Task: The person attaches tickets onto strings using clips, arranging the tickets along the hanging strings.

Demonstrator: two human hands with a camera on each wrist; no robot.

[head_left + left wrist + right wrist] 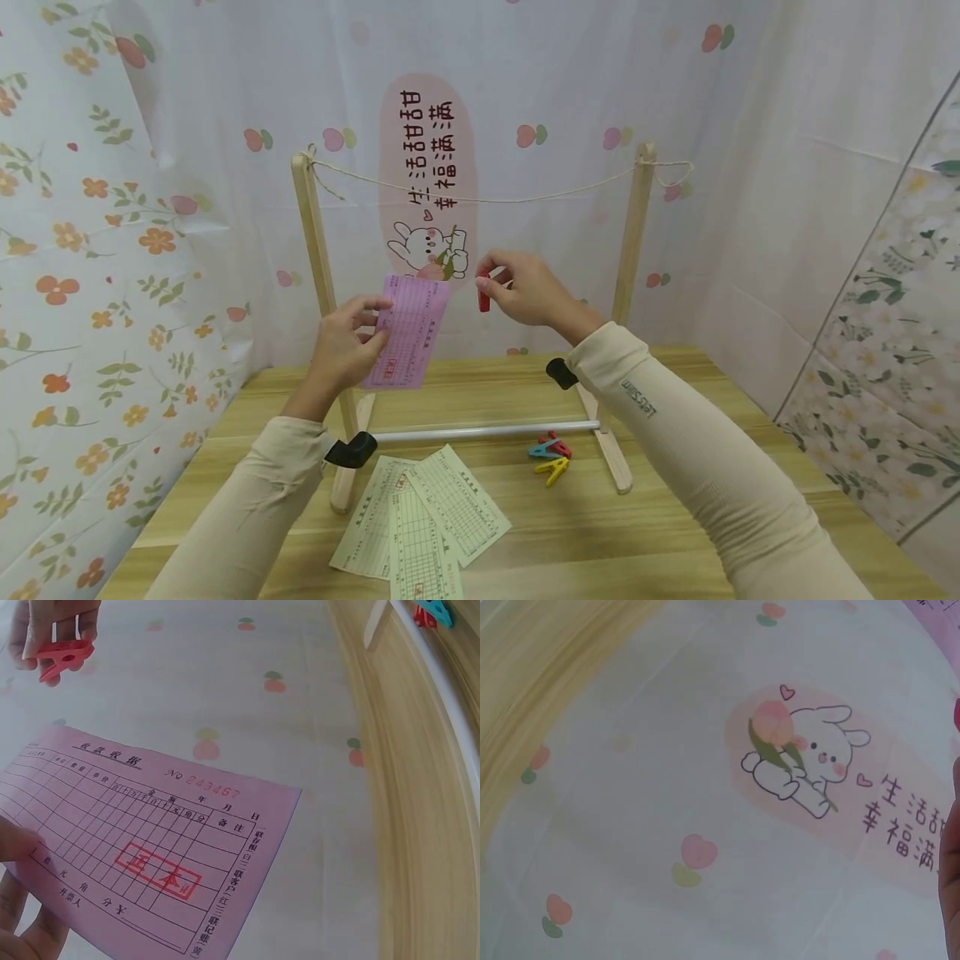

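Observation:
A pink receipt slip (pixel 411 333) with a printed grid and a red stamp is pinched at its left edge by my left hand (pixel 348 343), thumb on one face and fingers behind. To its right, in the air, my right hand (pixel 523 287) pinches a red clothespin (pixel 483 293). In the left wrist view the red clothespin (pixel 64 657) hangs beyond the pink receipt slip (pixel 142 840). Both hands are below a thin string (pixel 480 200) tied between two wooden posts. The right wrist view catches only a sliver of the right hand (pixel 951 870).
The frame's left post (pixel 313 225) and right post (pixel 633 242) stand on the wooden table (pixel 262 467), joined low down by a metal rod (pixel 480 432). Several yellowish receipt slips (pixel 457 504) overlap in front. Blue, red and yellow clothespins (pixel 551 454) lie near the right foot.

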